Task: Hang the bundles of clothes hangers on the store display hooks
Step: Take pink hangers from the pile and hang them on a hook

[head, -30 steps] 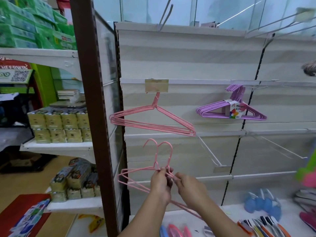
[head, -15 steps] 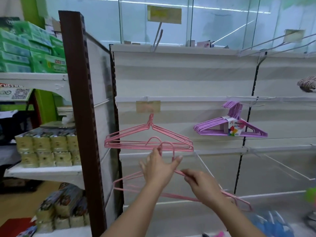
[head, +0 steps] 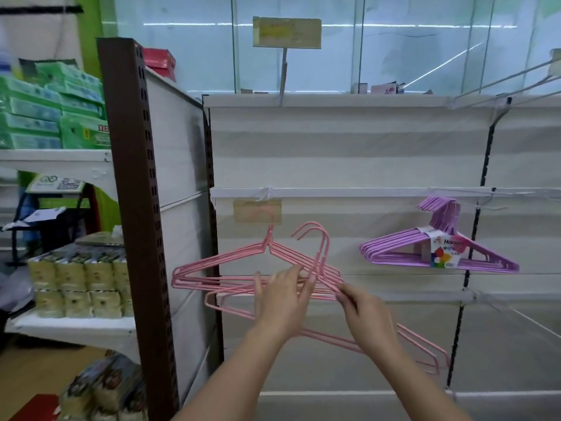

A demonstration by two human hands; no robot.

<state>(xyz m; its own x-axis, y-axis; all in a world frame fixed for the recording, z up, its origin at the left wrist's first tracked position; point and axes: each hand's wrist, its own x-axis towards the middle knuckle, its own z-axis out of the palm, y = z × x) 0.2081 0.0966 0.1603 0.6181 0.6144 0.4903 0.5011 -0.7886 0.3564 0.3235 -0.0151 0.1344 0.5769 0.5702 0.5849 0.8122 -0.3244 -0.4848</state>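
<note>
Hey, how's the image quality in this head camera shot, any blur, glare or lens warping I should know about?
Head view: soft, even store light, no hard shadows; bright streaks of glare on the glass panels up top; wide-angle bending bows the brown shelf post and the frame edges; the green boxes at far left are smeared; the left hand, right hand and held pink hangers are slightly soft.

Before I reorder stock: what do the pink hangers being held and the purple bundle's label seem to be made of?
Pink hangers: probably metal wire under a smooth pink coating, judging by the thin, evenly bent rods; solid plastic can't be excluded.
Purple bundle label: looks like printed card or paper, a flat white wrap with colourful print.
</note>
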